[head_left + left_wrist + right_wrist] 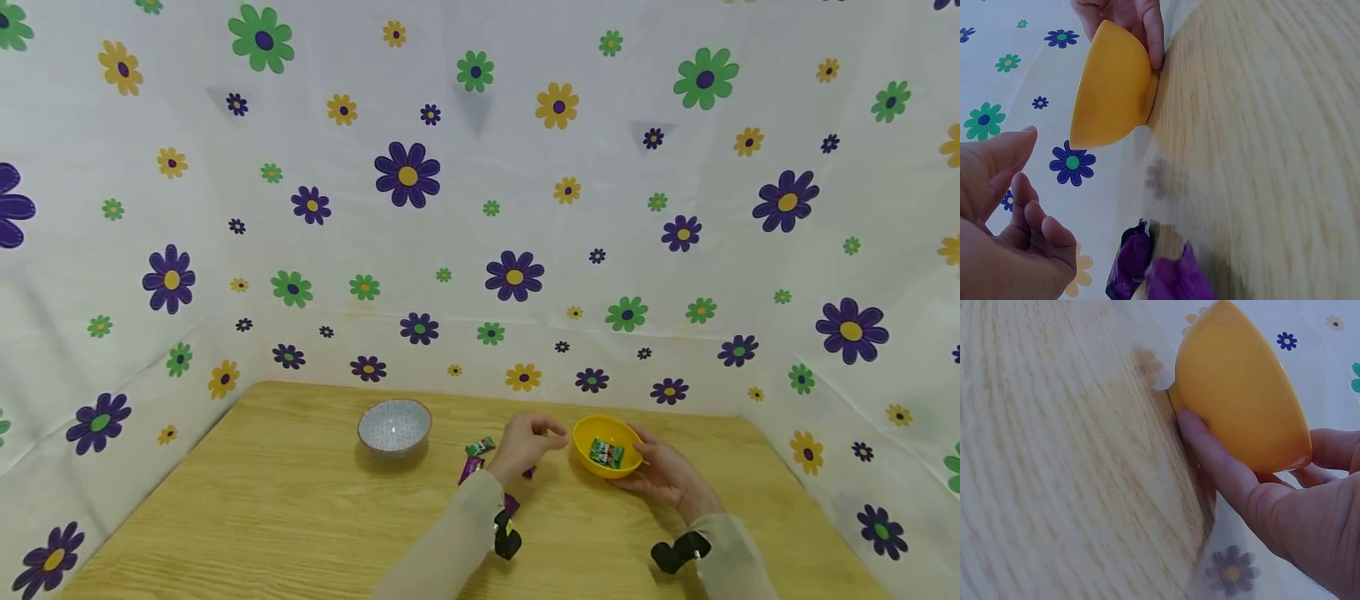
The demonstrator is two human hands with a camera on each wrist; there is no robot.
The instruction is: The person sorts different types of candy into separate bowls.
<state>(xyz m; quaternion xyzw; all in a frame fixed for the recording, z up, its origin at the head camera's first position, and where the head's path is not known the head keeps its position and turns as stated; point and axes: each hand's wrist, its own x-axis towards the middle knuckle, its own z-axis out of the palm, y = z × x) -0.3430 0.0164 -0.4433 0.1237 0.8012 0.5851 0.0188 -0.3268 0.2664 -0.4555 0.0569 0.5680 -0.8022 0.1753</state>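
Beside the left sleeve [459, 537], a purple packet [512, 504] lies on the wooden table [300, 517]. Beyond it, the right hand [667, 477] grasps the side of a yellow bowl [609, 427] on the right, with green packaging [606, 452] inside. Leftward, the left hand [523, 442] hovers with bent fingers, gripping nothing visible, near another purple packet [471, 468] and a green packet [481, 446]. Farther back stands a patterned bowl [393, 427], then a flowered cloth [457, 242].

White flowered sheeting [450, 225] backs a wooden table [300, 492].
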